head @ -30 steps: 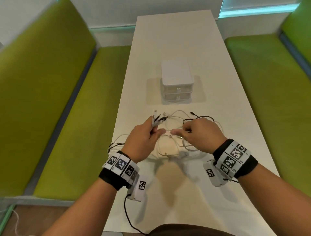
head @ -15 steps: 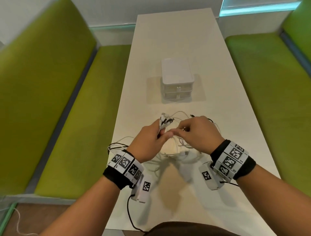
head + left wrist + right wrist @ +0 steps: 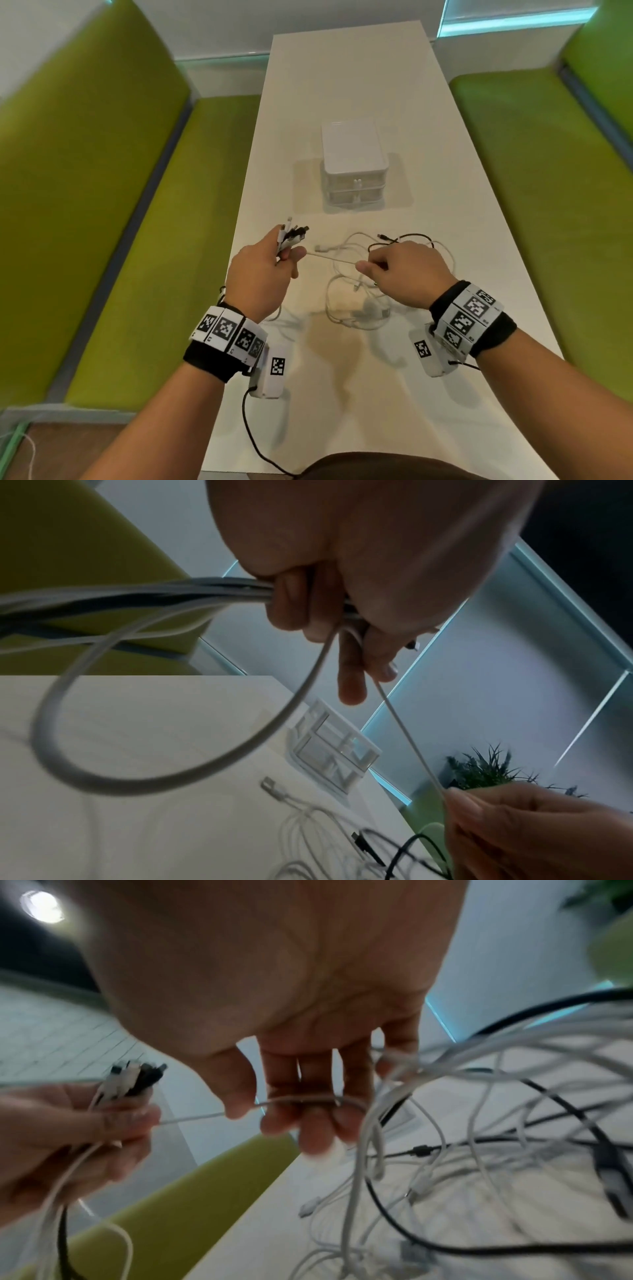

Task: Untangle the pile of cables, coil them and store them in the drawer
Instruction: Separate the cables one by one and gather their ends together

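My left hand (image 3: 289, 262) is raised over the table's left edge and grips a bunch of white and black cable ends (image 3: 291, 236). The bundle (image 3: 137, 596) trails back out of the fist. A thin white cable (image 3: 332, 259) runs taut from that hand to my right hand (image 3: 368, 269), which pinches it between thumb and fingers (image 3: 236, 1110). Below and beyond the right hand lies the tangled pile of white and black cables (image 3: 359, 305). The white two-drawer unit (image 3: 354, 171) stands farther back on the table, both drawers shut.
The long white table (image 3: 462, 222) has green bench seats on both sides (image 3: 154, 274) (image 3: 548, 205). A wall and window strip close off its far end. A small green plant (image 3: 486, 769) shows in the left wrist view beyond the table.
My hands have drawn apart: the left moved left with its cable ends, and the white cable is now stretched taut between the two hands.
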`<move>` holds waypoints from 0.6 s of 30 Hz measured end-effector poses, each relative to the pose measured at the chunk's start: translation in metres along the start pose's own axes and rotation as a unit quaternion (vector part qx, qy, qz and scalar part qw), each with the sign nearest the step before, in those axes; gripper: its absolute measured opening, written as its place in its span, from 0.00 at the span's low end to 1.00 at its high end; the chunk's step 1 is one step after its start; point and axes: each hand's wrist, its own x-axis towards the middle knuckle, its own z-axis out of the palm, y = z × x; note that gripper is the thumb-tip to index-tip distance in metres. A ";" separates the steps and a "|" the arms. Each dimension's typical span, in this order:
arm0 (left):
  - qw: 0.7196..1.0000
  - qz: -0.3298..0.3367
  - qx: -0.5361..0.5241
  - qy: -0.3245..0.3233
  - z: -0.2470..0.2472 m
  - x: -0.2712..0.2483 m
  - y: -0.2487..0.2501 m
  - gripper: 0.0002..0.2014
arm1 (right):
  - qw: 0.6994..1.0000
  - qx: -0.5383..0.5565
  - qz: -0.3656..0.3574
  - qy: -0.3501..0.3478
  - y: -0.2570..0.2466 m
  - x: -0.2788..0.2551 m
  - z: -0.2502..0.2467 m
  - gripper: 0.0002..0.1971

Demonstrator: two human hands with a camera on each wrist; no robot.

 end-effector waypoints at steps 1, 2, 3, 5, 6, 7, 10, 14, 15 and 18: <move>1.000 -0.005 -0.012 0.007 -0.001 -0.001 -0.001 0.11 | 1.000 0.021 -0.006 -0.018 0.000 0.001 0.000 0.19; 1.000 -0.011 -0.014 0.010 -0.002 -0.001 -0.003 0.11 | 0.999 0.039 -0.009 -0.028 0.000 0.002 -0.001 0.16; 1.000 -0.018 -0.004 0.004 -0.002 -0.001 -0.005 0.09 | 0.998 0.064 -0.008 -0.026 0.000 0.002 -0.002 0.13; 0.993 -0.033 0.104 -0.052 -0.004 0.000 -0.010 0.03 | 0.989 0.148 0.001 0.013 -0.001 0.002 -0.004 0.10; 0.979 -0.031 0.183 -0.085 -0.005 0.001 -0.010 0.02 | 0.986 0.166 0.005 0.033 -0.003 0.001 -0.004 0.09; 0.964 -0.021 0.244 -0.103 -0.004 0.000 -0.009 0.05 | 0.987 0.155 0.004 0.034 -0.004 0.001 -0.004 0.10; 0.966 0.056 0.223 -0.117 0.006 -0.004 0.005 0.13 | 0.998 0.057 -0.034 -0.023 -0.016 -0.002 0.000 0.11; 0.977 0.097 0.027 -0.189 0.021 -0.011 0.019 0.10 | 0.972 0.201 -0.111 0.041 -0.027 -0.002 0.005 0.11; 0.978 0.088 -0.021 -0.185 0.020 -0.011 0.018 0.08 | 0.969 0.203 -0.122 0.073 -0.025 -0.001 0.005 0.13; 0.983 0.086 -0.062 -0.151 0.012 -0.009 0.017 0.17 | 0.984 0.100 -0.126 0.070 -0.015 -0.003 0.010 0.15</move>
